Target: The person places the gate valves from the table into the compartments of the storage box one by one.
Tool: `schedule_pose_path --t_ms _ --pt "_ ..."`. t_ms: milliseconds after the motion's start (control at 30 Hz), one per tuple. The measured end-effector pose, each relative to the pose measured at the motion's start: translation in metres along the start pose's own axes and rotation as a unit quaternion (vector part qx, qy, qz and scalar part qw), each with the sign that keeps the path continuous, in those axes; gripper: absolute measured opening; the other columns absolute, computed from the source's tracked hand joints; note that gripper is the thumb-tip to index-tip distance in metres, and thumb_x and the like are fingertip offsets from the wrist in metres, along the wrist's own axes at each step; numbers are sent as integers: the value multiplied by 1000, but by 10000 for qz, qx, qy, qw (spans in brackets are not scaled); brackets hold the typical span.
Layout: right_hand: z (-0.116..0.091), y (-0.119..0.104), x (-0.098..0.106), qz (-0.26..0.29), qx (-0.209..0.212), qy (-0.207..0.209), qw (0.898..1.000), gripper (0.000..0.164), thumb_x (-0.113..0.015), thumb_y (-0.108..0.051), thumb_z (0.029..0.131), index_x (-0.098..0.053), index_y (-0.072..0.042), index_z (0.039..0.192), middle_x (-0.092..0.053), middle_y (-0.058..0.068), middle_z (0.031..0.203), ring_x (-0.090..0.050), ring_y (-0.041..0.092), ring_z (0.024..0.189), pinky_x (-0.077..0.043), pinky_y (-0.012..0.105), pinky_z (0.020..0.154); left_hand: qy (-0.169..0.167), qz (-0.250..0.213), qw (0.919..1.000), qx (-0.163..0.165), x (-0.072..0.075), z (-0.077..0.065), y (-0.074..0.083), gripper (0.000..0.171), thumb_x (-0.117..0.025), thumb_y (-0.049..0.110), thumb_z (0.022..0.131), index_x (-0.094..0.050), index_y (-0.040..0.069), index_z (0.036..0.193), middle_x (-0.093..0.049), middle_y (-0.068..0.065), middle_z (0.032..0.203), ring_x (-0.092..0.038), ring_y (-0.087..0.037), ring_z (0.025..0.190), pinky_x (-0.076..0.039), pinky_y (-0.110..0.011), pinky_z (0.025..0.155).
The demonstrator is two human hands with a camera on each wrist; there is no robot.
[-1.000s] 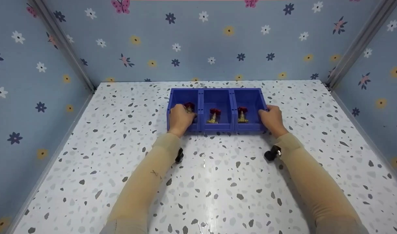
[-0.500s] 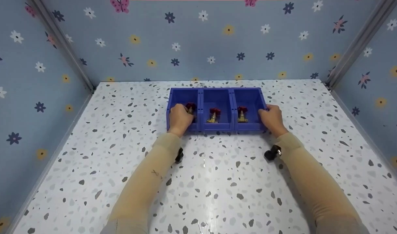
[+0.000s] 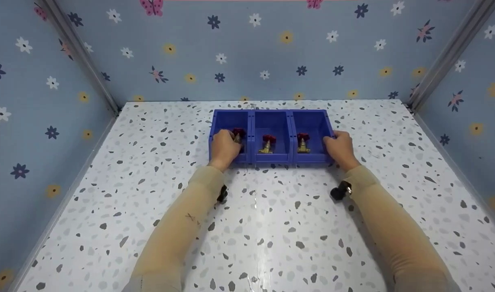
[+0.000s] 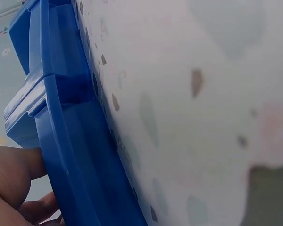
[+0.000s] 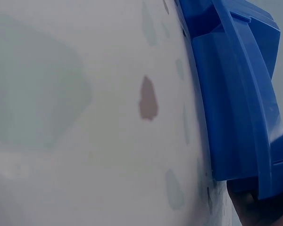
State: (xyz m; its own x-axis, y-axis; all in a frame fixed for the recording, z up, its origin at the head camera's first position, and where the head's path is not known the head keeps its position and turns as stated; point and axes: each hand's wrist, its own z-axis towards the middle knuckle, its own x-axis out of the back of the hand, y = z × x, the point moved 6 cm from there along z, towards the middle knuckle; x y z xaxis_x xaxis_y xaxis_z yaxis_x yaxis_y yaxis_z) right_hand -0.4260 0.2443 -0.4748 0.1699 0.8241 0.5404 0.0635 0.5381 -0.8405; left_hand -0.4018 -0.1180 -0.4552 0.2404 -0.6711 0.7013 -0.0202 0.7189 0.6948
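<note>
Three blue bins [image 3: 271, 158] stand joined in a row on the speckled table. My left hand [image 3: 223, 148] reaches into the left bin and pinches a brass valve with a red handle [image 3: 238, 132]. Its fingertips are mostly hidden; in the left wrist view, the hand [image 4: 12, 176] is behind the bin's front lip. A second red-handled valve [image 3: 267, 144] lies in the middle bin, and a third valve [image 3: 303, 144] in the right bin. My right hand [image 3: 339, 148] grips the right bin's outer wall, thumb at the rim. Beneath the bin in the right wrist view, the fingers [image 5: 254, 207] look dark.
The white speckled table [image 3: 279, 227] stretches in front of the bins and to both sides. A flowered blue panel [image 3: 255, 48] rises behind, with similar panels left and right. Black wrist devices [image 3: 339, 191] hang near both cuffs.
In the left bin, the valve's red handle has shifted slightly right and the left thumb has drawn back a little. The right hand and the bins have hardly moved.
</note>
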Motion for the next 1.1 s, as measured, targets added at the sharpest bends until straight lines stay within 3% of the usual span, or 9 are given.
schedule_pose_path --t_ms 233,567,733,900,1100 --pt "-1 0 -1 65 -119 -89 9999 30 -50 -13 89 -68 4 107 -61 13 94 -53 20 79 -44 27 67 48 285 9994 -181 3 -1 2 39 -59 13 96 -48 10 59 -50 -3 59 -47 -22 57 -42 -38 56" --pt "0 2 -1 96 -86 -84 9999 20 -52 -13 89 -65 1 94 -57 7 83 -51 18 73 -42 27 63 112 448 9983 -351 4 -2 2 31 -57 14 98 -58 5 68 -63 -11 67 -57 -25 63 -49 -44 63" --pt "0 0 -1 75 -52 -39 10000 26 -51 -13 89 -68 2 101 -62 11 92 -51 21 80 -42 28 69 147 520 9979 -353 6 -5 3 30 -54 8 96 -55 6 66 -65 -14 71 -61 -27 65 -51 -46 63" --pt "-1 -1 -1 92 -68 -45 9999 30 -51 -13 88 -68 4 105 -64 16 99 -52 23 84 -44 31 73 125 513 9979 -381 8 -7 5 32 -53 6 95 -50 8 63 -64 -15 71 -57 -26 65 -50 -46 63" --pt "1 0 0 49 -170 -163 9997 34 -51 -13 89 -67 4 114 -64 15 105 -53 22 88 -45 30 78 -16 253 9991 -343 10 -8 5 24 -58 2 90 -50 6 67 -54 -7 66 -48 -22 62 -43 -38 59"
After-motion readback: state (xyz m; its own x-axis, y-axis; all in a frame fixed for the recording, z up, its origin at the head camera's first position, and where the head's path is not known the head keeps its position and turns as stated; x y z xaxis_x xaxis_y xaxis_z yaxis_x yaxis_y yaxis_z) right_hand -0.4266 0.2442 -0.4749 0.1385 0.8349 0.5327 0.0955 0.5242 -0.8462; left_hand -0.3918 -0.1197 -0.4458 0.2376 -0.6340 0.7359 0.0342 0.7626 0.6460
